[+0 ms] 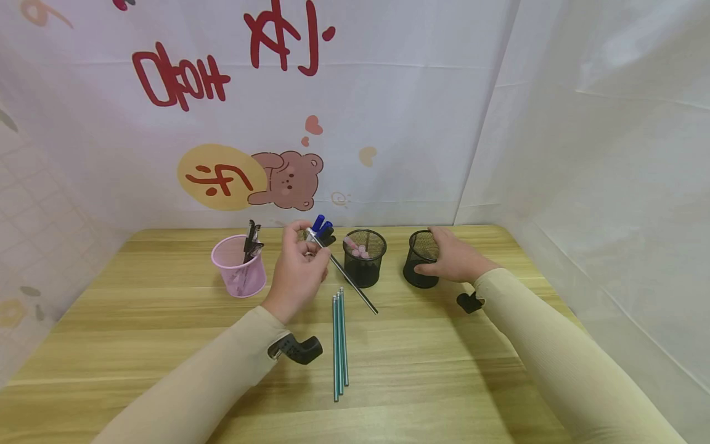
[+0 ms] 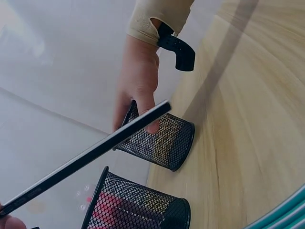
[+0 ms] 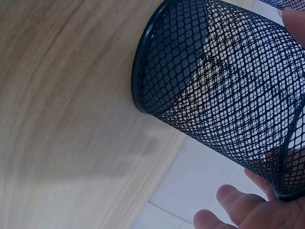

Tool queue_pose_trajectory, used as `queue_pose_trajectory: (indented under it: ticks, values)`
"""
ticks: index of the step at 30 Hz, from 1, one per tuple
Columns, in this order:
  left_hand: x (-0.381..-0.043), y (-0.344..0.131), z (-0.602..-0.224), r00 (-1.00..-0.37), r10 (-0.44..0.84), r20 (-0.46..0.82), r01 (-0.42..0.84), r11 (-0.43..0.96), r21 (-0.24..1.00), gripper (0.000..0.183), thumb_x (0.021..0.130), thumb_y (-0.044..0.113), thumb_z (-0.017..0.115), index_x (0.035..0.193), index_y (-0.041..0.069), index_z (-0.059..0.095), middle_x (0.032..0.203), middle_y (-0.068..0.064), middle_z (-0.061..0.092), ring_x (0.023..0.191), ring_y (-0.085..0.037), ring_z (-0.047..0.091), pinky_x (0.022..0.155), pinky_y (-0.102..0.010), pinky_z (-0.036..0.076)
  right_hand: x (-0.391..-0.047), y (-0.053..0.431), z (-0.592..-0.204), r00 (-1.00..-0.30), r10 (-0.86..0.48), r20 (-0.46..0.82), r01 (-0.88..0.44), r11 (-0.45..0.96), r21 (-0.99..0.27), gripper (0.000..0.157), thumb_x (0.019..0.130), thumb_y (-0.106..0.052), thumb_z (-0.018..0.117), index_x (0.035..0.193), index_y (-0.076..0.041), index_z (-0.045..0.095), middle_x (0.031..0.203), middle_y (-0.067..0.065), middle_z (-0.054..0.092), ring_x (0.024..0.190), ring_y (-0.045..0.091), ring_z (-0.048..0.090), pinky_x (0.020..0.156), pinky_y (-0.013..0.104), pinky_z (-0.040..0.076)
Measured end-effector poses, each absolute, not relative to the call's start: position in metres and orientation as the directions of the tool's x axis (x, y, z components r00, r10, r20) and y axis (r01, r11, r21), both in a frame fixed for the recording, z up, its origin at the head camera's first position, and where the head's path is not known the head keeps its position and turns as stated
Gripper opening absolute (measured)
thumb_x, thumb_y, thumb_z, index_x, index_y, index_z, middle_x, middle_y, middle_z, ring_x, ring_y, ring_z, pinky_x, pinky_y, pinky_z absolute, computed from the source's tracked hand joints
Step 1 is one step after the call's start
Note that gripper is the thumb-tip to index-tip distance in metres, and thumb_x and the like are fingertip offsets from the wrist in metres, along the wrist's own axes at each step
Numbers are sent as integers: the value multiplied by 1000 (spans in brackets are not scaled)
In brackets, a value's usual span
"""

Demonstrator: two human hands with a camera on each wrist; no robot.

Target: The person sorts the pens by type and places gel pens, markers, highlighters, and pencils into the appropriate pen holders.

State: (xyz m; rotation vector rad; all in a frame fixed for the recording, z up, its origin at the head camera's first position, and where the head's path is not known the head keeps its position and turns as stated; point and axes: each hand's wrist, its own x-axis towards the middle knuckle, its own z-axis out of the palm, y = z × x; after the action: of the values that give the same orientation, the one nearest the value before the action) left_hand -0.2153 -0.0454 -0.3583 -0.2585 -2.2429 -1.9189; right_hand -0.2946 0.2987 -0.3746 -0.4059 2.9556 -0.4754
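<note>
My left hand (image 1: 296,271) pinches a dark pencil (image 1: 355,284) with a pale stripe near one end, its other end slanting down to the right over the table. On the right, my right hand (image 1: 459,256) holds a black mesh pen cup (image 1: 417,279) near its rim, thumb on one side and fingers on the other. This cup stands upright on the table, and in the right wrist view its mesh wall (image 3: 228,81) shows nothing inside. A second black mesh cup (image 1: 363,275), with pink sticks (image 1: 359,251) in it, stands between the hands.
Three teal pencils (image 1: 340,351) lie side by side on the wooden table (image 1: 421,370). At left stands a pink mesh cup (image 1: 238,280) with black pens (image 1: 251,243). Blue-capped pens (image 1: 318,223) rise behind my left hand. A printed cloth (image 1: 410,142) hangs behind the table.
</note>
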Motion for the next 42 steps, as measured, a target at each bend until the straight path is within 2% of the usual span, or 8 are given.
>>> queue_pose_trajectory:
  ticks: [4,9,15,22,28,36,42]
  values:
    - [-216,-45,-357,-968,-11,249,246,132,960,57,102,7,59,150,17,31,94,-10,60,60,-17,57,57,-27,49,-294,299,-374,-958,-278,-73,-239,912,-333,114,87,-50,81,166,-1,15,170,26,26,153,48,35,123,63,34]
    - [-218,-44,-357,-970,-48,240,230,152,961,58,103,11,61,152,19,29,102,-11,62,66,-18,62,62,-28,53,-294,299,-376,-957,-281,-72,-241,907,-345,115,87,-49,81,167,-1,13,171,26,23,155,48,32,124,64,32]
    - [-221,-43,-358,-960,-99,262,245,156,957,59,103,12,62,152,19,29,100,-9,61,66,-19,63,61,-29,54,-293,299,-374,-958,-277,-75,-236,909,-342,116,87,-50,81,167,0,13,171,27,23,155,48,31,125,63,31]
    - [-224,-40,-358,-941,-153,301,287,105,952,59,103,9,62,150,16,28,97,-8,58,68,-33,65,56,-26,52,-294,300,-375,-957,-277,-82,-233,909,-346,118,87,-53,81,167,0,12,172,27,22,156,48,29,125,64,30]
    - [-228,-36,-360,-914,-198,353,333,129,934,56,103,11,62,149,13,30,97,-8,59,71,-43,64,54,-25,50,-295,300,-376,-958,-277,-75,-235,909,-345,116,87,-51,81,167,0,13,171,27,23,156,48,30,125,64,31]
    - [-235,-30,-364,-886,-260,384,347,178,921,51,104,14,61,147,13,34,97,-7,62,62,-15,54,63,-26,48,-294,300,-376,-961,-265,-82,-222,912,-344,116,87,-52,80,166,1,14,171,27,23,155,49,31,124,65,31]
    - [-239,-23,-365,-860,-304,410,365,197,910,47,105,17,63,144,14,37,99,-7,67,63,-15,54,61,-26,46,-295,300,-377,-959,-273,-72,-234,911,-338,116,87,-53,80,166,0,14,171,26,24,156,48,30,125,64,31]
